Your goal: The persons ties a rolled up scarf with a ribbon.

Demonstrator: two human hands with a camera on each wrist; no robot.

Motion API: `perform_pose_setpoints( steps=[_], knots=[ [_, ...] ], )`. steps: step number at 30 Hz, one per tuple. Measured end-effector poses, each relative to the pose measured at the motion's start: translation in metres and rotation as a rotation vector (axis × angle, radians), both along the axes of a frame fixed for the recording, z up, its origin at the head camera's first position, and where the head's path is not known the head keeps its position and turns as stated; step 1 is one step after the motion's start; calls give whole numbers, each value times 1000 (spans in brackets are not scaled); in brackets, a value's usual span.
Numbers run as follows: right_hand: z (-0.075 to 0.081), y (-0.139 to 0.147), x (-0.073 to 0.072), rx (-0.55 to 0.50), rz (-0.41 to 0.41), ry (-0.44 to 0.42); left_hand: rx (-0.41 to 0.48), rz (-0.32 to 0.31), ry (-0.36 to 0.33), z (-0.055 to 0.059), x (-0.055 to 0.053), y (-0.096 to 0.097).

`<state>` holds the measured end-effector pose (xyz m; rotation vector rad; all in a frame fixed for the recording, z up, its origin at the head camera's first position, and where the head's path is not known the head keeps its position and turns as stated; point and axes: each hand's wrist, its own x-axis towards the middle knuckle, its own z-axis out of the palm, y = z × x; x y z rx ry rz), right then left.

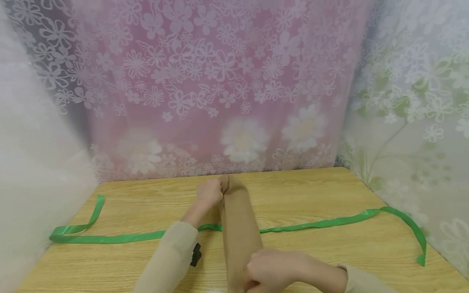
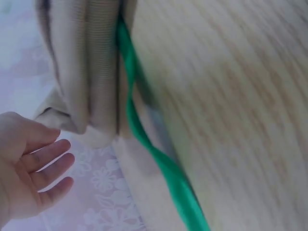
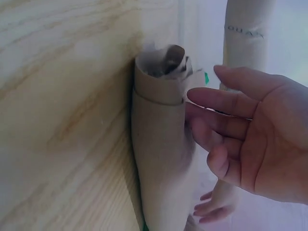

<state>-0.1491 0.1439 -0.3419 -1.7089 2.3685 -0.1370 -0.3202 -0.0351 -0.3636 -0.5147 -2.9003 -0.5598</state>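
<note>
A long folded tan cloth (image 1: 239, 224) lies lengthwise on the table, its layers stacked in the left wrist view. At its far end my left hand (image 1: 209, 193) pinches a corner of the fabric between thumb and finger, the other fingers loosely spread. My right hand (image 3: 260, 130) is at the near end, fingers loosely bent, fingertips right at the cloth's side, with a gap between thumb and forefinger. That near end shows a rounded, open edge with folds inside. A green ribbon (image 1: 315, 224) crosses the table and passes beneath the cloth, coming out on both sides.
The wood-grain table (image 1: 300, 187) backs onto a pink flowered curtain (image 1: 220, 101). Pale sheets hang at the left and right. The ribbon's left end folds back on itself; its right end curves toward the near right edge. A small black device (image 1: 196, 255) shows beside the left sleeve.
</note>
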Motion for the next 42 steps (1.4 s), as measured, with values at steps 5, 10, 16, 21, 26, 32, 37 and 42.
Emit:
perform_pose_setpoints(
  steps=[5, 10, 16, 21, 26, 32, 37, 42],
  knots=[
    [3, 7, -6, -21, -64, -41, 48, -44, -83, 12, 8, -12],
    [5, 13, -12, -33, -105, -73, 36, -35, -148, 25, 16, -25],
    [12, 25, -22, -98, -231, -188, 12, -91, -124, 32, 24, -43],
    [17, 38, -34, -147, -344, -238, 18, -130, -132, 32, 32, -58],
    [15, 52, -47, -172, -445, -217, -80, -162, -119, 29, 39, -67],
    [5, 68, -64, -174, -536, -104, -191, -281, -12, 25, 46, -70],
    [-5, 78, -74, -112, -611, -11, -263, -339, 73, 20, 51, -65],
    [-13, 83, -76, -85, -662, -3, -324, -368, 21, 14, 55, -58]
  ],
)
